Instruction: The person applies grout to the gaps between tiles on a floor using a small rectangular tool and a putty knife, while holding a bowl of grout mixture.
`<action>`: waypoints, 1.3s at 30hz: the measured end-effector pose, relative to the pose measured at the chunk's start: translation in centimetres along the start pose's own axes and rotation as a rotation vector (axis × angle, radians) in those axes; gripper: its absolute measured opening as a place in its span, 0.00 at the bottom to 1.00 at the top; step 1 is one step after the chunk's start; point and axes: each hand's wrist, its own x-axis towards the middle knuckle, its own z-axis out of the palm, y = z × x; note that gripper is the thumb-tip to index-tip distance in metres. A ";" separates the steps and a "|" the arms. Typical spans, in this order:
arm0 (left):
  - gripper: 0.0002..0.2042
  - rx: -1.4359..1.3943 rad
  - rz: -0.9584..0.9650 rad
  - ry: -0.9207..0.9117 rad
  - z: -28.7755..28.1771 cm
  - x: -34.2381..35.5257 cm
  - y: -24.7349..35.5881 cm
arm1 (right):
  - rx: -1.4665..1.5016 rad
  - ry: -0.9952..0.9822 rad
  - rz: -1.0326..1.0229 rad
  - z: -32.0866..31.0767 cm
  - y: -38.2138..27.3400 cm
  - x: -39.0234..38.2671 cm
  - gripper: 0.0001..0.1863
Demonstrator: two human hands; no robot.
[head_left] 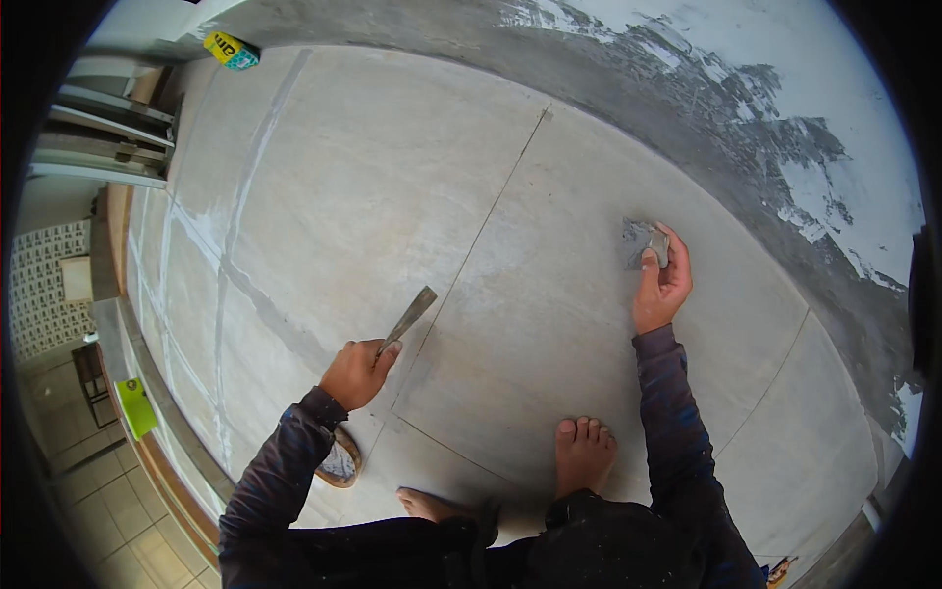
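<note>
- Two tools are in your hands, both over the pale tiled floor (324, 187) you crouch on.
- Scraper (410, 316): a narrow flat blade, gripped at its lower end by your left hand (358, 373), fingers curled tight around the handle; the blade slants up and to the right, its tip lying just beside a thin tile joint (491, 211).
- Small grey pad (645, 242): pinched between thumb and fingers of your right hand (662, 287), pressed flat to the tile further right, well apart from the scraper; whether it is sponge or block you cannot tell.
- Your bare foot (584, 454) stands on the tile between the two arms; the other foot (427, 506) shows partly, lower left.
- Sandal (340, 461): lies by your left sleeve.
- Rough grey strip with white patches (785, 147): borders the tiles on the far right.
- Green object (135, 407): sits beyond the left edge, lower down.
</note>
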 end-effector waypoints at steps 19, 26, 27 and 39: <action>0.31 0.375 0.091 0.810 7.9 26.5 8.4 | -0.022 0.039 0.029 -3.0 5.9 7.5 0.22; 0.29 0.213 0.976 0.216 11.3 33.8 22.3 | 0.055 0.142 0.077 -0.5 8.3 9.0 0.22; 0.29 0.248 1.007 0.201 11.6 34.1 21.9 | 0.048 0.137 0.078 -0.5 8.7 9.1 0.22; 0.27 0.261 0.433 0.686 5.1 41.6 13.1 | -0.017 0.127 0.113 0.1 11.0 10.2 0.22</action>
